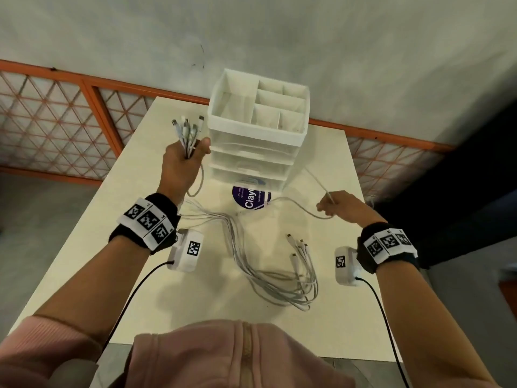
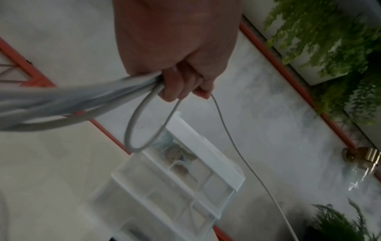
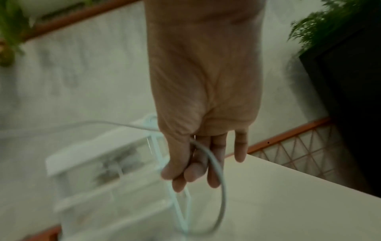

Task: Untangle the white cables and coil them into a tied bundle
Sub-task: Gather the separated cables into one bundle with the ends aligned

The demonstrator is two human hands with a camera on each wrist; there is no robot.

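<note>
Several white cables [image 1: 268, 275] trail over the cream table [image 1: 140, 289], their far ends with plugs [image 1: 298, 247] lying near the middle. My left hand [image 1: 183, 161] is raised left of the drawer unit and grips a bunch of cable ends, plugs [image 1: 187, 127] sticking up above the fist. In the left wrist view the left hand [image 2: 181, 84] is curled round the cables [image 2: 62, 101], with one loop [image 2: 142, 130] hanging below. My right hand [image 1: 335, 204] pinches a single cable [image 1: 296, 203] at the right; the right wrist view shows that cable [image 3: 216, 164] running between thumb and fingers [image 3: 193, 172].
A white plastic drawer unit [image 1: 260, 135] with a divided top tray stands at the table's far middle. A purple round sticker [image 1: 250, 198] lies in front of it. An orange lattice railing [image 1: 70, 119] and a grey wall lie behind the table.
</note>
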